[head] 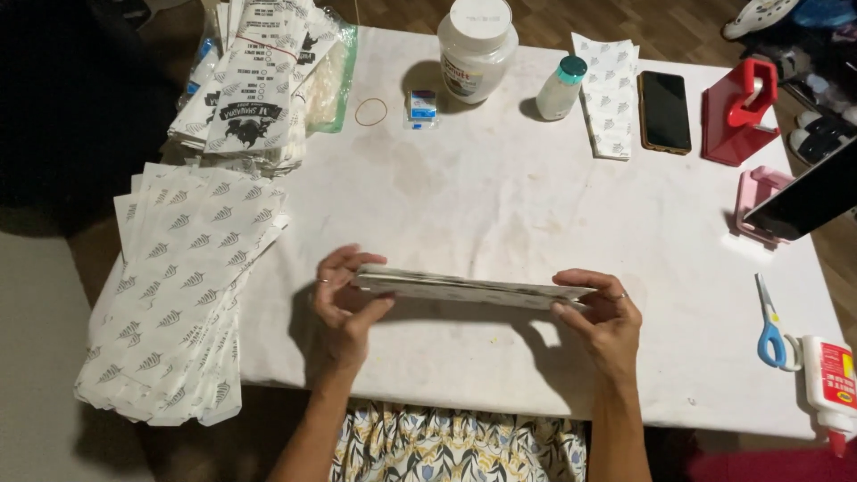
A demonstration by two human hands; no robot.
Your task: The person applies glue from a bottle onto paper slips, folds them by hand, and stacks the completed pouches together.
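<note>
A person sits at a white desk (500,205), seen from above. Both hands hold one flat stack of printed paper bags (469,287) between them, just above the desk's near edge. The stack's long axis runs left to right across the body, tilting slightly down toward the right. It is turned nearly edge-on to the camera, so mostly its thin side shows.

The left hand (344,299) grips the stack's left end, with its fingers curled over the top and its thumb beneath. The right hand (603,312) pinches the right end in the same way. Each hand sits at its own end, so neither is nearer than the other, and the middle of the stack hangs unsupported between them.

To the left, a fanned pile of patterned paper sheets (178,295) overhangs the desk edge. Behind it lies a bundle of printed bags (259,80). At the far edge stand a white jar (476,45) and a small bottle (561,87), with a phone (664,112) beside them. Blue-handled scissors (769,330) and a glue bottle (830,388) lie at the right.
</note>
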